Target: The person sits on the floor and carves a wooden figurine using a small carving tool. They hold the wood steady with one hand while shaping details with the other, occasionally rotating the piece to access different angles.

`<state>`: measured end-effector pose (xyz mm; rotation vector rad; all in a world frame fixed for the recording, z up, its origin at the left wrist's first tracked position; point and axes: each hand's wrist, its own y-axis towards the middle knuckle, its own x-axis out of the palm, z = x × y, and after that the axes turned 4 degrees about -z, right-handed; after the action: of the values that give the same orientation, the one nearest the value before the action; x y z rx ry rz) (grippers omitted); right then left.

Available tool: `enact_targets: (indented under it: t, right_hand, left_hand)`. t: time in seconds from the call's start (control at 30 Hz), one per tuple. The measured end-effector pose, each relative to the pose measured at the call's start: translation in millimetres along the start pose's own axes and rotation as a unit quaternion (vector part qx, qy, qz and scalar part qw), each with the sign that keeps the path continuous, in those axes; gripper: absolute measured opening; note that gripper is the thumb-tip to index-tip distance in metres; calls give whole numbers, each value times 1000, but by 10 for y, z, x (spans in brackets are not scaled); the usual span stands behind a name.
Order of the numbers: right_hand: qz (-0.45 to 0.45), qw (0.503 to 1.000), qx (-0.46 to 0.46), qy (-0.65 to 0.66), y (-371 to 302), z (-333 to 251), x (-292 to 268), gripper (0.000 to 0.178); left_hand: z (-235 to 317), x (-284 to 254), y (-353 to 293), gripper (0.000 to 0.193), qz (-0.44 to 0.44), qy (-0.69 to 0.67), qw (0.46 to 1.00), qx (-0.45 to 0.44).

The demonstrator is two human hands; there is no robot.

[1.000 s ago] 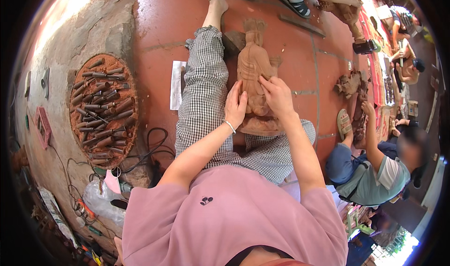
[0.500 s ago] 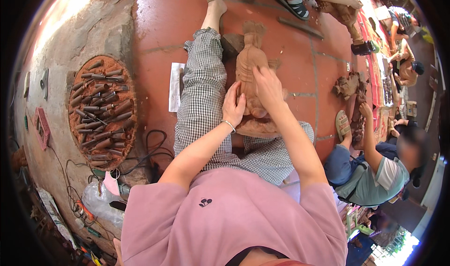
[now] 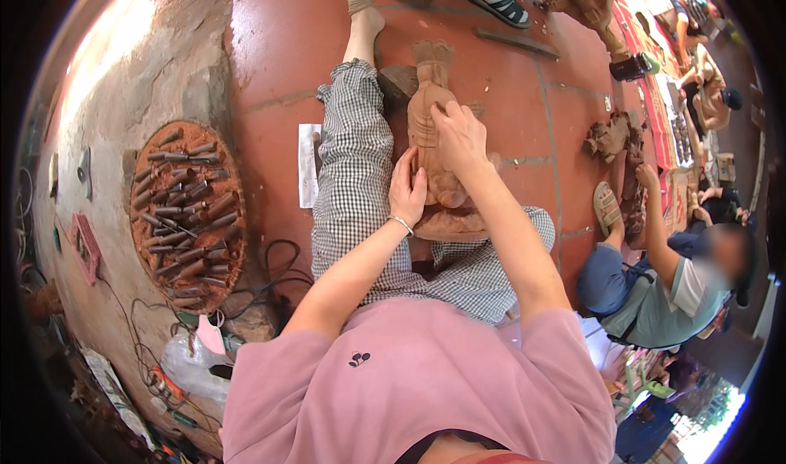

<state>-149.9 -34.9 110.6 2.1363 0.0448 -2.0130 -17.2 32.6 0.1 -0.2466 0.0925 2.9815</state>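
Note:
A carved wooden figure [image 3: 423, 120] lies between my legs, its head pointing away from me and its wide base [image 3: 450, 223] close to my lap. My left hand [image 3: 408, 189] rests along the figure's left side, fingers stretched and thumb apart. On the figure's upper body, my right hand [image 3: 462, 139] presses with bent fingers drawn together. Whatever those fingertips may hold is hidden.
Left of me, a round tray [image 3: 141, 243] of reddish sawdust bears several wood-handled carving tools. A dark wooden block [image 3: 399, 83] sits by the figure. A seated person [image 3: 667, 300] works at right beside carved wood [image 3: 607, 137]. Black cables [image 3: 282, 255] lie near my left knee.
My right hand has slid up the figure toward its head, its fingers more bent. My left hand stays at the figure's side. The whole view has shifted slightly.

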Motion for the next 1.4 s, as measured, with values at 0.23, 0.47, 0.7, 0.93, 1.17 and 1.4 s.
enact_targets:
  t: [0.23,0.47,0.7,0.93,1.17,1.4]
  right_hand:
    - [-23,992,31,124,-616,162,-132,31]
    - [63,986,77,132,-310,171,104,32]
    - [54,899,303,313,-746,539,-285,18]
    - [67,848,380,363,-721,402,-171,21]
    - [121,957,249,82,-736,174,-64,11]
    - [78,976,180,90,-801,99,-69,9]
  left_hand:
    - [-90,-23,-8,48,0,-21,1000,-11]
    - [14,-10,42,48,-34,-34,999,-14]
    - [-44,-20,31,51,-23,-36,999,-4]
    - [-71,-4,52,54,-44,-78,996,-23]
    - [-37,-19,51,54,-41,-83,996,-21]
    - [-15,-6,41,52,-40,-79,996,-30]
